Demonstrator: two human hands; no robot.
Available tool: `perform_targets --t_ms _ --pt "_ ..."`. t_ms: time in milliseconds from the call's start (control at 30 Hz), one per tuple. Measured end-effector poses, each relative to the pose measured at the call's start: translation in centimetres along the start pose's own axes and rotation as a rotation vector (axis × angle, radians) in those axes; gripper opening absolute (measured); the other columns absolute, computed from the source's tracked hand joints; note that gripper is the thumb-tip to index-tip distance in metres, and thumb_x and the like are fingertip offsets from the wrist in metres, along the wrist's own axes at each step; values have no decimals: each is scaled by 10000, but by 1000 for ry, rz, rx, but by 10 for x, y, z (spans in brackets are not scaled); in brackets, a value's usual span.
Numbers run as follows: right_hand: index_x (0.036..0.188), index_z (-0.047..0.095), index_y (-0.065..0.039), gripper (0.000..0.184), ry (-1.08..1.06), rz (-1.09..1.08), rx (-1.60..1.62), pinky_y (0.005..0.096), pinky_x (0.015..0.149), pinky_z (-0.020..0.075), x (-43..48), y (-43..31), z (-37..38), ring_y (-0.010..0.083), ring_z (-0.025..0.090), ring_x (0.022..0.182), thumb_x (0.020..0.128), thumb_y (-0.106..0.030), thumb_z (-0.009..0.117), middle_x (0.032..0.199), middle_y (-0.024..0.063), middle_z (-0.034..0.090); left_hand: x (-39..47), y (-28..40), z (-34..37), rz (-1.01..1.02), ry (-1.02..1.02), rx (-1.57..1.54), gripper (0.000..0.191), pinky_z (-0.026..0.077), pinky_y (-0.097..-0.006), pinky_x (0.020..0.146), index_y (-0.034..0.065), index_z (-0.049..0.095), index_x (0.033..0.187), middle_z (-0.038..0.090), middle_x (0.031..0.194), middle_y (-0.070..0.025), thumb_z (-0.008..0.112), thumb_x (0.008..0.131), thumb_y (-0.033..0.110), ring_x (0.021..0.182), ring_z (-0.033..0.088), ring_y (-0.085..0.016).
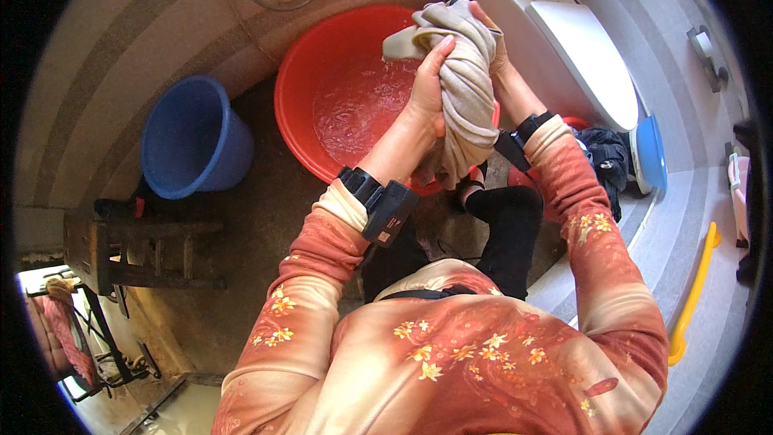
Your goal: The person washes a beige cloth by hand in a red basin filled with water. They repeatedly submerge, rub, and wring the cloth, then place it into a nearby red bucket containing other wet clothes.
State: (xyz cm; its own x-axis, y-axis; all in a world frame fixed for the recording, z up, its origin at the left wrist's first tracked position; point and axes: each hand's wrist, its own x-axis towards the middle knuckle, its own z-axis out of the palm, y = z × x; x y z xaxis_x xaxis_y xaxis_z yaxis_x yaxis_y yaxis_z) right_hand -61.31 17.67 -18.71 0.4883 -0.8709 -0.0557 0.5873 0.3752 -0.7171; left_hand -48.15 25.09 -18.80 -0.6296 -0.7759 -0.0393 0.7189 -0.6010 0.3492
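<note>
Both my hands hold a bunched, twisted piece of light beige cloth above the right side of a red plastic basin. My left hand grips it from the left side, thumb upward. Around its upper right side is my right hand, partly hidden behind the folds. One pale end of the cloth sticks out to the left over the basin, and a looser part hangs down below my left hand. Rippled water lies in the basin.
A blue plastic bucket stands left of the basin, with a wooden stool nearer me. At the right are a white toilet, dark clothes, a blue basin and a yellow grab bar. Pipes run along the far wall.
</note>
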Motion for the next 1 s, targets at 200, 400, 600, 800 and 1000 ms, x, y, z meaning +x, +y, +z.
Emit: perform_targets --t_ms 200,400,600,800,1000 --pt "933 616 11 283 125 374 -533 285 669 482 28 -32 2 162 595 728 786 -230 590 845 79 635 3 -4 4 33 85 57 496 540 -373 565 44 546 974 609 705 -121 567 801 508 581 617 -240" --pt "874 651 -13 337 21 -23 -1823 343 669 475 31 -28 39 259 618 754 649 -264 651 856 139 657 5 -9 -6 -60 269 70 430 518 -362 732 26 550 1055 631 938 -112 628 807 368 799 625 -215" --pt "931 667 -20 382 124 379 -2403 385 731 505 33 -15 66 327 634 842 644 -265 606 909 196 646 7 -20 -9 -42 316 223 490 511 -377 760 4 545 1097 625 982 -125 649 791 371 858 619 -217" --pt "975 622 2 459 97 399 -2134 338 763 475 28 -25 64 253 616 830 650 -322 630 914 170 648 1 -13 -8 -74 267 128 414 507 -350 730 23 579 1017 634 921 -110 639 794 367 790 622 -209" --pt "1125 546 -57 385 53 106 -360 350 896 444 -1 -40 16 174 564 1014 881 -353 526 1119 85 583 5 -1 -10 56 229 129 441 495 -309 681 41 575 1011 626 869 -76 581 790 422 743 605 -174"
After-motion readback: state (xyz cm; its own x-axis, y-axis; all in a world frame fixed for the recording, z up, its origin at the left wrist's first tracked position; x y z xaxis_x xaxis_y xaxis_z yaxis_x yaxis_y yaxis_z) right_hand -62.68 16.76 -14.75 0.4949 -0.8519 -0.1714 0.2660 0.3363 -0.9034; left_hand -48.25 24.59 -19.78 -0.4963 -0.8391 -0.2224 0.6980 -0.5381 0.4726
